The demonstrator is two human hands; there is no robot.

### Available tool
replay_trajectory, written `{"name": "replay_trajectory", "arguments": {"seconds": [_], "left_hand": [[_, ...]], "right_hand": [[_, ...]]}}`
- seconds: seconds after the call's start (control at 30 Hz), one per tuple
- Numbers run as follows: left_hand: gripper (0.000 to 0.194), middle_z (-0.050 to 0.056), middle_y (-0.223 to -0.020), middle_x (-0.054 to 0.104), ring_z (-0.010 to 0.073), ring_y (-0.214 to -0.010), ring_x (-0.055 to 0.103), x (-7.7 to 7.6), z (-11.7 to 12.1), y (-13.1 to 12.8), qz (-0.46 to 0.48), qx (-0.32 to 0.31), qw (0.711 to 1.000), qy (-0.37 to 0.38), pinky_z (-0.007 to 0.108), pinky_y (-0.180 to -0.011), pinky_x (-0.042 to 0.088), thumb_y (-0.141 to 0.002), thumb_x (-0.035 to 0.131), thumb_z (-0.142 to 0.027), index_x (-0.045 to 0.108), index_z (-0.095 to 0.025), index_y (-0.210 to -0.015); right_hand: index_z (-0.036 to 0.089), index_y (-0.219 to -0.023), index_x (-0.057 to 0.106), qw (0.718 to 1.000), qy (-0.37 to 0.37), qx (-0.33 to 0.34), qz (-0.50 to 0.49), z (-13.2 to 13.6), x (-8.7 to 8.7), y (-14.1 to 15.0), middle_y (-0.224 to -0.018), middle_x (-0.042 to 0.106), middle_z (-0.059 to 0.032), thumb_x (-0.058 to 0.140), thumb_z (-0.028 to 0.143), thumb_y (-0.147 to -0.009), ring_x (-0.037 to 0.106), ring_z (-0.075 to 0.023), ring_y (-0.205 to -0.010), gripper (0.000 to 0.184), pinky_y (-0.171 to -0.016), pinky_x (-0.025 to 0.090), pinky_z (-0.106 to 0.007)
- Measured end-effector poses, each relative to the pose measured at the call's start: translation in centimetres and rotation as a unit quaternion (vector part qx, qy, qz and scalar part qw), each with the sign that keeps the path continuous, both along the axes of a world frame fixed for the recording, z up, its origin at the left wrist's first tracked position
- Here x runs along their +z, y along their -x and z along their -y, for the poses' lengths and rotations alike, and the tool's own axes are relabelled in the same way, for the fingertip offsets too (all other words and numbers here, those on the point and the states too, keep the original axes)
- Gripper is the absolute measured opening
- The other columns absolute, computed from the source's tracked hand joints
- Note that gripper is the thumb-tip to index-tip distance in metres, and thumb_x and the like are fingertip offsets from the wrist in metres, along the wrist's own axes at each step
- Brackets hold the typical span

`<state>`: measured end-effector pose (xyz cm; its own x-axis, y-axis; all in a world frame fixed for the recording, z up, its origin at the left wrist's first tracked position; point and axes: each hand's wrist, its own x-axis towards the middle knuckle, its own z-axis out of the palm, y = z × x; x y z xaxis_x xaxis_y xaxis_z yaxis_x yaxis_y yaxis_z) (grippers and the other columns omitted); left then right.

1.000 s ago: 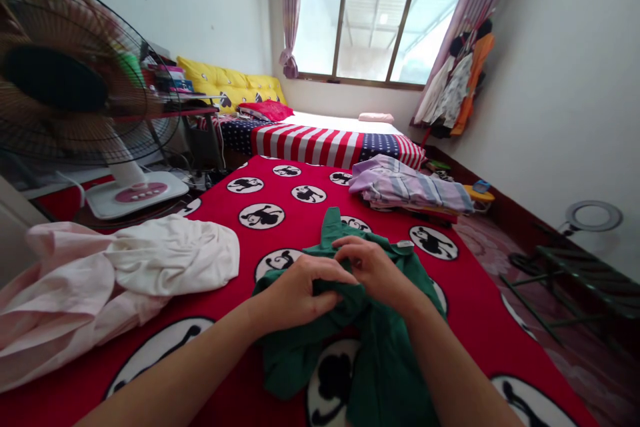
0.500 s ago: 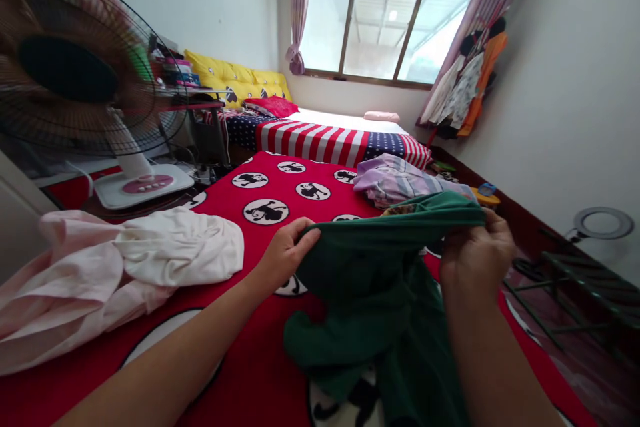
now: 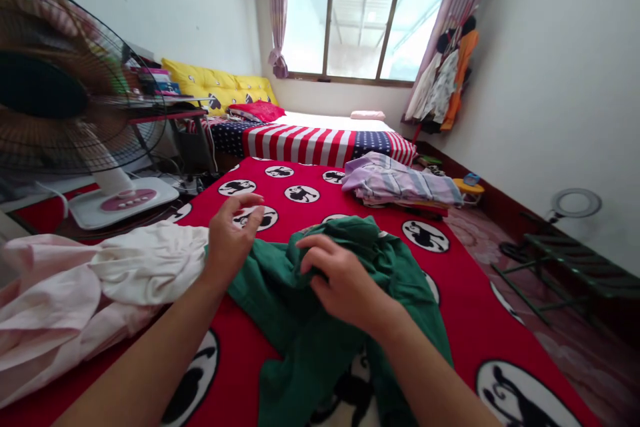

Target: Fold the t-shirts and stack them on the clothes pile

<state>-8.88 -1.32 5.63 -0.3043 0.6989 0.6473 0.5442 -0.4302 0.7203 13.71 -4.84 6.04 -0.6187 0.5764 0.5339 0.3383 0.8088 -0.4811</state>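
Note:
A dark green garment [image 3: 305,333] lies crumpled on the red bed cover [image 3: 480,320], which is printed with black figures in white ovals. My left hand [image 3: 231,237] is raised over the garment's left part, thumb and fingers apart, holding nothing. Just above the bunched cloth in the middle, my right hand [image 3: 345,283] has bent fingers with a gap between thumb and forefinger. Whether its fingertips touch the cloth I cannot tell. To the left of the green garment lies a white and pale pink heap of cloth [image 3: 145,267].
Folded plaid clothes [image 3: 400,180] are stacked at the bed's far right. A standing fan [image 3: 120,200] is on the left. Behind is another bed with a striped cover [image 3: 300,143]. A green folding stool [image 3: 575,260] and ring light [image 3: 577,203] stand right.
The green garment's edge, held stretched between both hands, has been let go and the garment now lies lower on the bed. Both hands have moved left, and the view has turned slightly right.

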Motion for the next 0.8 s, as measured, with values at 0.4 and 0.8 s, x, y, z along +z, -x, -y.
{"name": "replay_trajectory", "arguments": {"seconds": [0.4,0.8], "left_hand": [[0.041,0.008,-0.11,0.069,0.0271,-0.104,0.062,-2.9,1.3,-5.1,-0.162,-0.271,0.919,0.237,0.036,-0.093,0.046,-0.068,0.074,-0.031,0.07,-0.019,-0.107],[0.029,0.002,-0.077,0.07,0.0204,-0.072,0.066,-2.0,-2.0,0.4,0.459,-0.188,0.854,0.158,0.031,-0.07,0.054,-0.062,0.072,-0.022,0.067,-0.017,-0.09]], "right_hand": [[0.019,-0.105,0.068,0.955,0.257,0.104,0.106,0.9,0.5,0.0,-0.096,0.072,-0.0041,0.064,0.028,-0.079,0.068,-0.0177,-0.078,0.028,-0.068,0.051,-0.025],[0.016,-0.131,0.054,0.881,0.189,-0.42,0.11,-7.4,-3.9,-10.2,-0.115,0.065,-0.0123,0.068,0.036,-0.072,0.065,-0.0221,-0.086,0.064,-0.072,0.047,-0.03]]}}
